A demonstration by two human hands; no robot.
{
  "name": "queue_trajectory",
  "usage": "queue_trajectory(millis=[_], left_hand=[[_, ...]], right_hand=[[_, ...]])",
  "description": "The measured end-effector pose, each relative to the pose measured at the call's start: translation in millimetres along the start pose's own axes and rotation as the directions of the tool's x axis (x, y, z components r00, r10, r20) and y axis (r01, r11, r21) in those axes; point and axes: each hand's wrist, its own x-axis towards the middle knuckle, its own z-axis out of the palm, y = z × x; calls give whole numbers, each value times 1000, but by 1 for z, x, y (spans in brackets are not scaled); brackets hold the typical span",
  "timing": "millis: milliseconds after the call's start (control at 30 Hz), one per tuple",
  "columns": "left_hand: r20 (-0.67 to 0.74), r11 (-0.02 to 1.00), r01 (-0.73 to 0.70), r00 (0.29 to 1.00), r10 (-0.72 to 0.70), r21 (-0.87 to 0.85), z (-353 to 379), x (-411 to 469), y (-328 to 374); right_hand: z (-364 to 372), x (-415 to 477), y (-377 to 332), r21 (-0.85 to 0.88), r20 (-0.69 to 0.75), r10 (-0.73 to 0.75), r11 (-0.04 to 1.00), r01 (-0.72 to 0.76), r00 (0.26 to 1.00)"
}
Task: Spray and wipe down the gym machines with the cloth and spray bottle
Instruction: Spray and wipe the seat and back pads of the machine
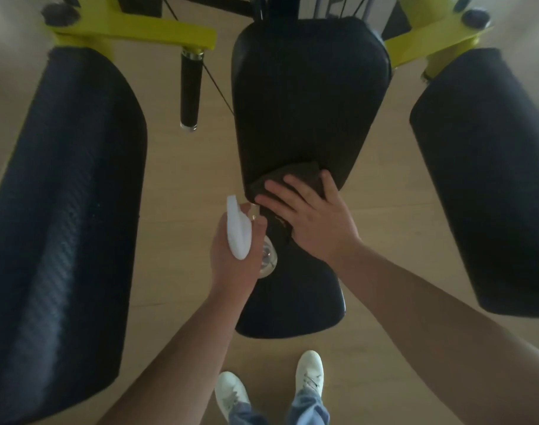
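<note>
While our right hand (311, 219) presses the dark cloth (295, 176) with straight fingers (277, 191) against the lower edge of the back pad (308, 96), our left hand (231, 262) curls its fingers round the white-headed spray bottle (238, 231), just below and left of that pad's lower edge, nozzle toward it. Black side pads (62, 210) flank it.
</note>
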Motion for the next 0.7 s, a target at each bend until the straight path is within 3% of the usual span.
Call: queue_trajectory(millis=[100,200,333,400,533,600,700], left_hand=[[0,999,44,999,-44,-14,0,-7,1],[2,998,54,999,-54,-19,5,-8,-2],[-9,996,77,997,-77,-38,11,-11,5],[-5,996,76,997,-76,-56,14,-12,9],[22,994,75,997,-74,-75,21,-7,15],[28,994,89,996,-88,-67,24,-4,13],[33,995,99,995,-98,-12,29,-3,7]], right_hand=[[-9,-22,15,83,58,249,964,-254,967],[-34,13,30,155,-56,530,842,-517,846],[-70,74,34,299,-219,688,723,-623,692],[-67,73,31,322,-238,665,742,-588,708],[-27,42,22,294,-210,510,847,-443,834],[-7,20,5,286,-71,460,860,-423,885],[14,-13,-25,304,102,417,851,-428,903]])
